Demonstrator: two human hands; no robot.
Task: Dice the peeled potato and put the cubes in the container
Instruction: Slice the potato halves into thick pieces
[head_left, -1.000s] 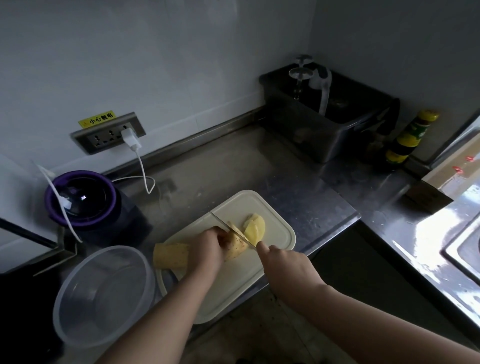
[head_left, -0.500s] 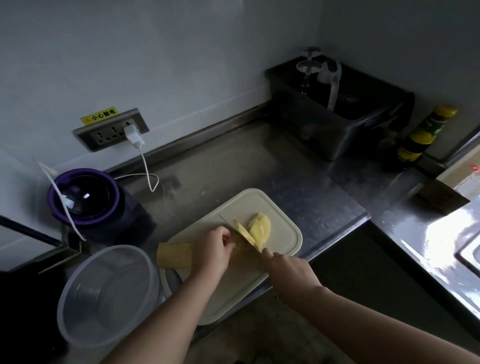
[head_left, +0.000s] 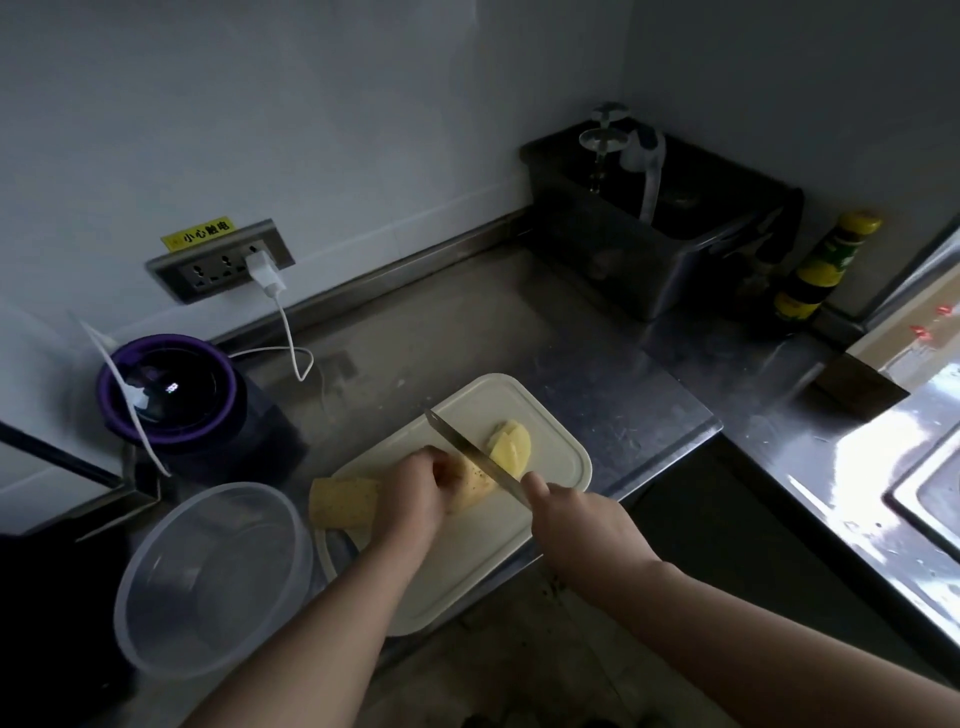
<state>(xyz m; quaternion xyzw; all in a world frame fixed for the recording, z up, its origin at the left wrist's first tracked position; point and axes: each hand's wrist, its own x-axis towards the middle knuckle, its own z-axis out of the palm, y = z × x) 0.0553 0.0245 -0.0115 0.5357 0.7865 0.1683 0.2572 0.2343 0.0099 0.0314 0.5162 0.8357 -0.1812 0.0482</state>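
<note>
1. Lifts the steel-bladed knife (head_left: 467, 447) out of the cut, right hand (head_left: 582, 525) gripping its handle.
2. Pins the peeled yellow potato (head_left: 470, 486) to the cream plastic cutting board (head_left: 550, 441) with the curled left hand (head_left: 415, 493), just beside the blade.

pale wall (head_left: 363, 130), steel corner counter (head_left: 467, 322), wall socket strip (head_left: 218, 265), speckled floor (head_left: 519, 654), dim light

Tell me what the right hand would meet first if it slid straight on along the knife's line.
Most likely the potato piece under the knife, which the left hand holds. The right hand sits just behind it, though its height above the board is unclear.
</note>
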